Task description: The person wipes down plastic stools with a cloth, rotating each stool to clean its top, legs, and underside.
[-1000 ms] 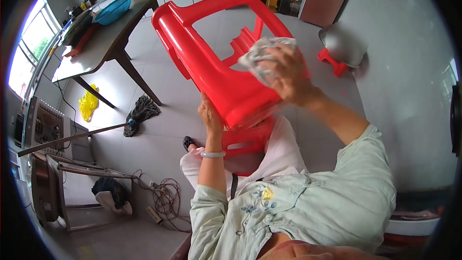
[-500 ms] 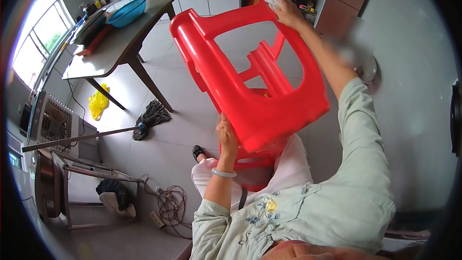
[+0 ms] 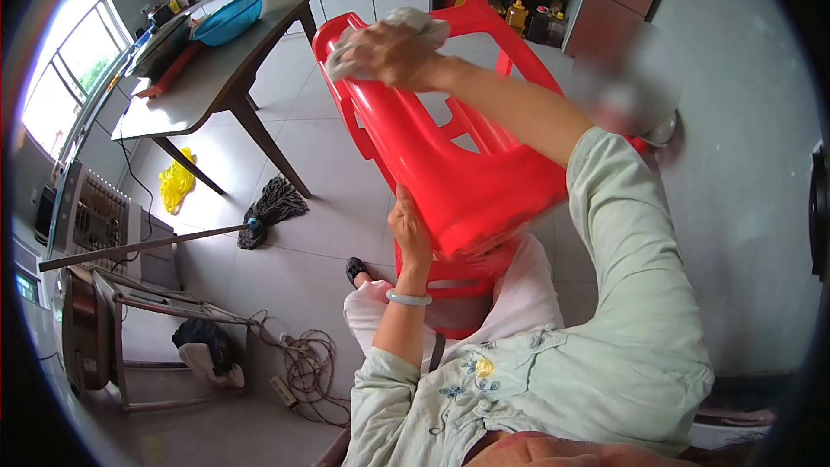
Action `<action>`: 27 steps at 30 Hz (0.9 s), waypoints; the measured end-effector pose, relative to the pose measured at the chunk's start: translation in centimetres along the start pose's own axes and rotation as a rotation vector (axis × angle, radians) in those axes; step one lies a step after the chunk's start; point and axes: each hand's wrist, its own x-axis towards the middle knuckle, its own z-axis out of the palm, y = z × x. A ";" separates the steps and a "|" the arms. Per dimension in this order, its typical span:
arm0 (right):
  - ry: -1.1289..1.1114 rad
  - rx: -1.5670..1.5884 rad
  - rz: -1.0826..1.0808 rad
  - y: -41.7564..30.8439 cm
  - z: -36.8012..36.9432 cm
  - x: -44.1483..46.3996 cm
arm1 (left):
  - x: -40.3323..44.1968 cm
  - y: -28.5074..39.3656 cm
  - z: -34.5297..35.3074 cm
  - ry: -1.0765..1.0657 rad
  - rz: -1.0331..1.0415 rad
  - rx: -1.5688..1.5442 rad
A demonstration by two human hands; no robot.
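Note:
A red plastic stool (image 3: 484, 182) is tipped on its side in front of me, its legs and cut-out sides facing up and away. My right hand (image 3: 393, 56) presses a pale grey cloth (image 3: 424, 26) against the stool's upper left corner, fingers bent over the cloth. Lower down, my left hand (image 3: 411, 229) grips the stool's near left edge, thumb up along the red plastic; its other fingers are partly hidden. More red plastic (image 3: 445, 281) shows below the stool, between my knees.
A dark table (image 3: 225, 78) with a blue basin (image 3: 229, 19) stands at the upper left. On the floor lie a mop (image 3: 272, 207), a yellow bag (image 3: 176, 182) and a coiled cable (image 3: 311, 363). Shelves with bottles (image 3: 516, 15) are at the back; a wall rises on the right.
My right hand has moved left with the cloth, from the stool's far top corner to its upper left corner. My left hand stays on the near edge, and the stool has shifted slightly.

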 end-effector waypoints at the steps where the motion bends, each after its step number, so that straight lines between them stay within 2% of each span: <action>1: -0.028 -0.024 0.066 1.8 -0.2 -0.9 | 0.2 -0.6 -0.2 -0.001 0.002 -0.002; 3: 0.091 -0.074 0.183 6.0 -1.2 -3.9 | 0.4 -1.6 -0.3 0.017 -0.018 -0.101; 5: -0.051 -0.244 0.443 9.6 -4.5 -8.4 | 0.0 0.1 0.4 0.018 -0.029 -0.115; 7: -0.040 -0.305 0.469 12.0 -6.9 -13.5 | -0.2 0.5 0.5 0.025 -0.040 -0.132; 9: -0.223 -0.260 0.588 11.3 -9.5 -17.9 | 0.0 -0.5 0.7 0.072 0.033 -0.146; 11: -0.374 -0.131 0.681 9.9 -11.2 -21.9 | 0.1 -0.2 0.2 0.013 -0.022 -0.143; 13: -0.687 -0.142 0.879 6.3 -10.7 -25.3 | -0.1 -0.3 -0.3 -0.039 -0.073 -0.135; 16: -0.642 -0.010 0.977 4.9 -10.8 -27.7 | 0.1 -0.7 0.0 -0.046 0.004 -0.055; 18: -0.172 0.424 1.227 8.4 -11.7 -26.8 | 0.1 0.0 -0.3 -0.068 0.008 -0.074; 20: 0.250 0.437 1.165 11.0 -11.4 -24.4 | 0.1 0.1 -0.5 -0.070 0.013 -0.049; 21: 0.342 0.469 1.022 11.4 -12.3 -21.9 | 0.2 0.1 -0.3 -0.073 0.016 -0.035; 23: 0.226 0.311 0.817 10.9 -13.3 -17.5 | 0.4 0.3 0.1 -0.079 0.020 -0.062; 24: 0.096 0.138 0.627 11.6 -12.0 -16.8 | 0.3 0.3 0.0 -0.080 0.023 -0.088; 27: -0.177 0.042 0.588 9.4 -7.9 -16.2 | 0.3 0.2 0.2 -0.049 0.040 -0.035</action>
